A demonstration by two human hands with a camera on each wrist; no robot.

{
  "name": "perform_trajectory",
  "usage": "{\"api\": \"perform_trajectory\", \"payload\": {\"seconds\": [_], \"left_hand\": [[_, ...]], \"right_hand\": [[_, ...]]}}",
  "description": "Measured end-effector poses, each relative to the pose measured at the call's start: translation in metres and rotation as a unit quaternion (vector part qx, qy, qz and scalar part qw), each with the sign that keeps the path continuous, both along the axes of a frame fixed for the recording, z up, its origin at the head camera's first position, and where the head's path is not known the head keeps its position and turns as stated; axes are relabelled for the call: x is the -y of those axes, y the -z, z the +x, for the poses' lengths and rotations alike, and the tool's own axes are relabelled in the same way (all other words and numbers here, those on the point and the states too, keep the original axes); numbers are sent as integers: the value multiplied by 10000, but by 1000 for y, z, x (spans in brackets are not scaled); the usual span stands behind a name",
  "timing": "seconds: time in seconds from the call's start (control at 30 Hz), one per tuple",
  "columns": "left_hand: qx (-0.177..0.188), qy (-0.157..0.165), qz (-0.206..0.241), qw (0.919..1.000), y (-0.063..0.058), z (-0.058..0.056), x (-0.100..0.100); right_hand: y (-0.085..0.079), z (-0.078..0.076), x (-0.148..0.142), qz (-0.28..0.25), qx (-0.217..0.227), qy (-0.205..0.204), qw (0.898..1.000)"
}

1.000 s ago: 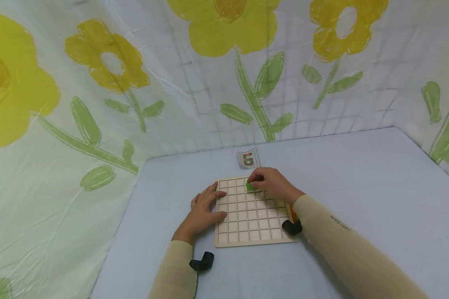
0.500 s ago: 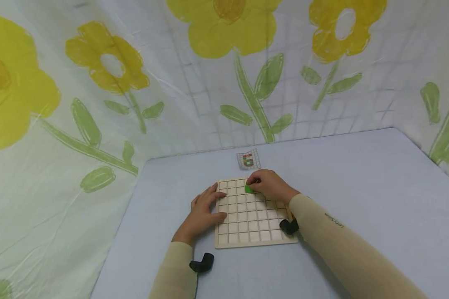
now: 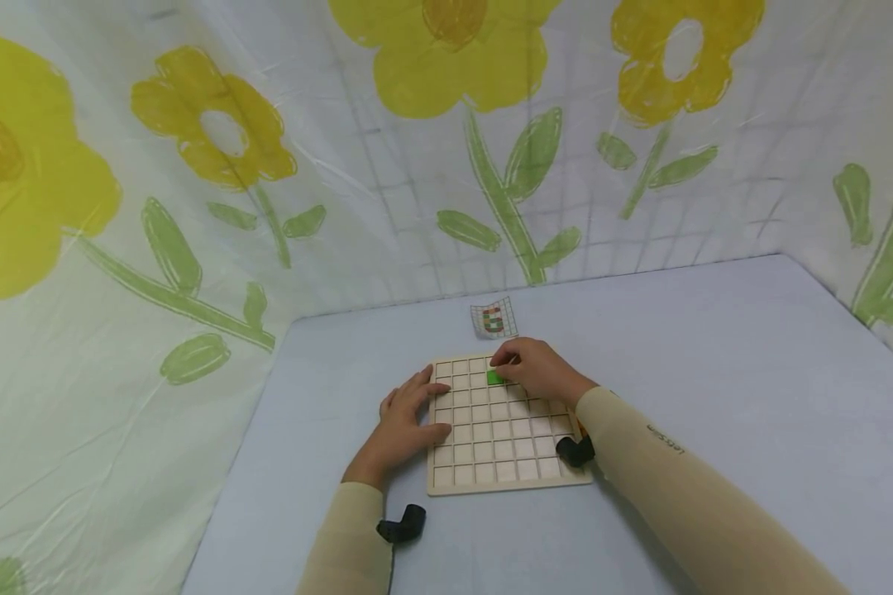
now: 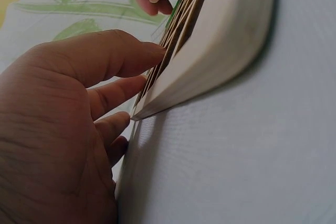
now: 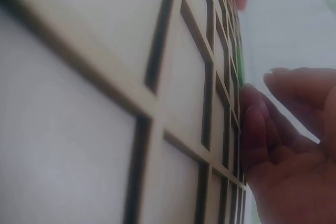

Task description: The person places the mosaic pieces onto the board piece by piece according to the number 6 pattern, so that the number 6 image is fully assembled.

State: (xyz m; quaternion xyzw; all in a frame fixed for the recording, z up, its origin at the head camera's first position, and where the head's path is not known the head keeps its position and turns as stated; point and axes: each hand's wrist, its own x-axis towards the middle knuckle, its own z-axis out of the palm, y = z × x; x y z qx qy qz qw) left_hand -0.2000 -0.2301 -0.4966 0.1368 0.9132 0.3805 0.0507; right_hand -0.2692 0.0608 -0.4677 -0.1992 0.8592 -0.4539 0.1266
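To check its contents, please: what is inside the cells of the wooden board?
A green tile appears to lie in one far cell of the wooden board; other uncovered cells show bare wood. The right hand hides some far-right cells; their contents cannot be seen.

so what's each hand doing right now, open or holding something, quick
Left hand: open, fingers spread at the left edge of the board.
Right hand: fingers bent at the green tile; cannot tell whether it holds it.
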Motion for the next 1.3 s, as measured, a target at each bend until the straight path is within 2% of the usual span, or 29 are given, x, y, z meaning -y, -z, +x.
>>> {"api": "perform_trajectory", "payload": {"seconds": [0.5,0.73,0.93,1.3], "left_hand": [[-95,31,-105,9999,2,0,0],[-65,28,-88,9999,1,1,0],[-48,34,-64,10000,-1,2,0],[-138,65,-72,9999,0,0,0]], "right_hand": [[3,0,-6,-362,109,-41,9993],[-10,2,-17,-897,519,74,9946],[-24,3,-26,-1266,640,203,9897],[-37,9,-53,-1441,691,442,9862]]}}
